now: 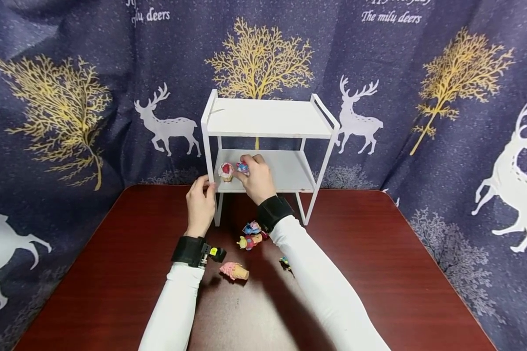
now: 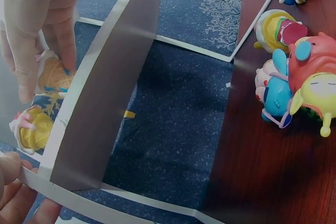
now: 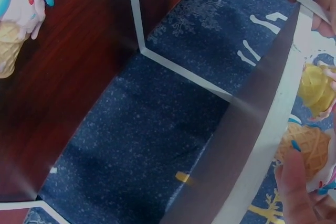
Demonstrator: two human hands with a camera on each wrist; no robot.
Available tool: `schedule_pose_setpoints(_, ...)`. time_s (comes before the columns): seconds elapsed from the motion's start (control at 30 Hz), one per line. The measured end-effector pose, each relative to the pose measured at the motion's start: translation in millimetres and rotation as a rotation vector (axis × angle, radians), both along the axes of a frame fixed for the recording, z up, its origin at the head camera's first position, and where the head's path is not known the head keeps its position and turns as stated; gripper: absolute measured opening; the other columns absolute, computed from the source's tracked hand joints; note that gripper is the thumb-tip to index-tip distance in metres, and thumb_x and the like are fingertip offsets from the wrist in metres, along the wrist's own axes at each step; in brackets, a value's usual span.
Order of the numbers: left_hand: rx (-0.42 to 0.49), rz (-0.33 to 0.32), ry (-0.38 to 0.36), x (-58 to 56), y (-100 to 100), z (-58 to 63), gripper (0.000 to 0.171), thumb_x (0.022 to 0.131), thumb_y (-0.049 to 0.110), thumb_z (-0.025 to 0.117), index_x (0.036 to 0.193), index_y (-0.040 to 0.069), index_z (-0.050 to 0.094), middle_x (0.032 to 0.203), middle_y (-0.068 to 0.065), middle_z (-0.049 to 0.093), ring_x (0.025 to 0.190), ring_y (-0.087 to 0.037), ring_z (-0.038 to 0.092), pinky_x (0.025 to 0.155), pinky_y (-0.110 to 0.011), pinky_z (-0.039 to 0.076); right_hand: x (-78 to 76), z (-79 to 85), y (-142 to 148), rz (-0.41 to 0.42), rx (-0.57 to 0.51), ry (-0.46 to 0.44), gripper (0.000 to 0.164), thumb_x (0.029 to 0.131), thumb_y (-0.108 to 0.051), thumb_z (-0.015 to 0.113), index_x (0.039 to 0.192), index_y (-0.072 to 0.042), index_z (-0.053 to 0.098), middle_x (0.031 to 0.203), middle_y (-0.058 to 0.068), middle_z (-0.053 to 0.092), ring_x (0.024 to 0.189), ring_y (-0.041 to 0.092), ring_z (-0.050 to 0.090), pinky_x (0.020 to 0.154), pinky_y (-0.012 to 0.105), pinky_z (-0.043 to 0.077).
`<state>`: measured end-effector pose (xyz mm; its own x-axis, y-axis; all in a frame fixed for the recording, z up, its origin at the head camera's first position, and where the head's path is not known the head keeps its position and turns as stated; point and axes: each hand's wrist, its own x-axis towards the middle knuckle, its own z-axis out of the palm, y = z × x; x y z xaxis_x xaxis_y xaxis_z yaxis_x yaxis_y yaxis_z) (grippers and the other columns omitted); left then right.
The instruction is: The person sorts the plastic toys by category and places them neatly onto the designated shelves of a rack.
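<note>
A white two-tier rack [image 1: 270,119] stands at the back of the table. With my left hand [image 1: 200,204] I grip its front left post, thumb on one side and fingers on the other. On the lower shelf near that post sits a cupcake figurine [image 1: 226,172] with a yellow base [image 2: 37,129], white icing and a red top. Right beside it, my right hand [image 1: 258,178] pinches an ice-cream-cone figurine [image 1: 242,168] at the lower shelf. Its waffle cone [image 3: 304,148] shows in the right wrist view; fingers hide part of it.
Several colourful figurines [image 1: 250,240] lie clustered on the dark red table [image 1: 131,273] before the rack. Nearer lies a pink ice-cream-cone figurine [image 1: 234,271]. My right sleeve partly covers another small figurine [image 1: 285,263]. A dark blue deer-print cloth [image 1: 175,63] hangs behind.
</note>
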<state>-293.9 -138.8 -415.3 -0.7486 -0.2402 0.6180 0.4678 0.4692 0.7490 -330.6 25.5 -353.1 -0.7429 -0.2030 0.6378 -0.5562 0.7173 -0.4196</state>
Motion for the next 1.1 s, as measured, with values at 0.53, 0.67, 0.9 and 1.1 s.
schedule_pose_setpoints(0.53, 0.003, -0.008, -0.016, 2.0, 0.0, 2.1, 0.023, 0.099, 0.007, 0.057, 0.117, -0.004, 0.062, 0.102, -0.019, 0.062, 0.085, -0.032, 0.061, 0.072, -0.04, 0.048, -2.9, -1.6, -2.4, 0.004, 0.002, -0.035, 0.047, 0.085, -0.028, 0.078, 0.124, -0.007, 0.064, 0.11, 0.017, 0.059, 0.095, 0.028, 0.062, 0.08, 0.038, 0.051)
schedule_pose_setpoints(0.67, 0.004, -0.019, -0.022, 2.3, -0.3, 2.1, 0.023, 0.099, 0.007, 0.057, 0.118, -0.005, 0.062, 0.102, -0.019, 0.061, 0.084, -0.031, 0.06, 0.071, -0.039, 0.047, -3.1, -1.6, -2.1, -0.01, 0.011, -0.051, 0.049, 0.086, -0.031, 0.077, 0.127, -0.009, 0.063, 0.112, 0.016, 0.058, 0.096, 0.027, 0.062, 0.08, 0.039, 0.052)
schedule_pose_setpoints(0.9, -0.004, -0.018, -0.016, 1.1, 0.7, 1.5, 0.024, 0.099, 0.007, 0.056, 0.119, -0.005, 0.061, 0.102, -0.019, 0.061, 0.083, -0.031, 0.06, 0.07, -0.04, 0.047, 7.3, 3.3, 0.6, -0.105, 0.05, -0.113, 0.06, 0.086, -0.045, 0.073, 0.139, -0.022, 0.056, 0.129, 0.013, 0.048, 0.107, 0.03, 0.058, 0.076, 0.045, 0.052)
schedule_pose_setpoints(1.1, -0.004, -0.006, -0.003, 1.9, 1.0, 2.3, 0.023, 0.099, 0.007, 0.056, 0.117, -0.006, 0.062, 0.102, -0.02, 0.062, 0.084, -0.033, 0.061, 0.071, -0.041, 0.049, 12.8, 8.1, 4.1, -0.104, 0.054, -0.117, 0.071, 0.085, -0.052, 0.071, 0.146, -0.026, 0.047, 0.144, 0.014, 0.04, 0.124, 0.033, 0.047, 0.08, 0.052, 0.051)
